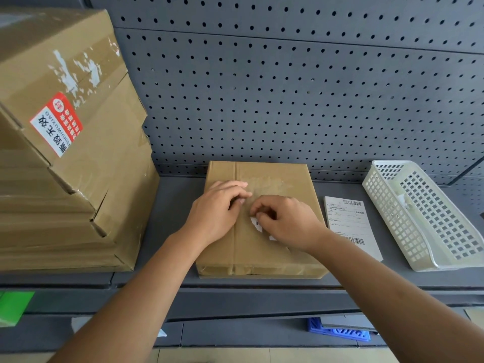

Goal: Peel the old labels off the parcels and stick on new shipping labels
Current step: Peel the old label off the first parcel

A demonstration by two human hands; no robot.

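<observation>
2 hands work at a torn old label (258, 224) on a brown parcel (262, 254).

The parcel lies flat on a grey shelf (171, 231). The right hand (288, 221) pinches the white label scrap. The left hand (217, 208) rests bent-fingered on the parcel top; whether it grips anything I cannot tell. A new shipping label (351, 227) lies just right of the parcel, then a white plastic basket (387, 205). Stacked cardboard boxes (78, 179) stand at the left.

Matt cardboard parcel (262, 231), glossy tape (264, 183)
</observation>
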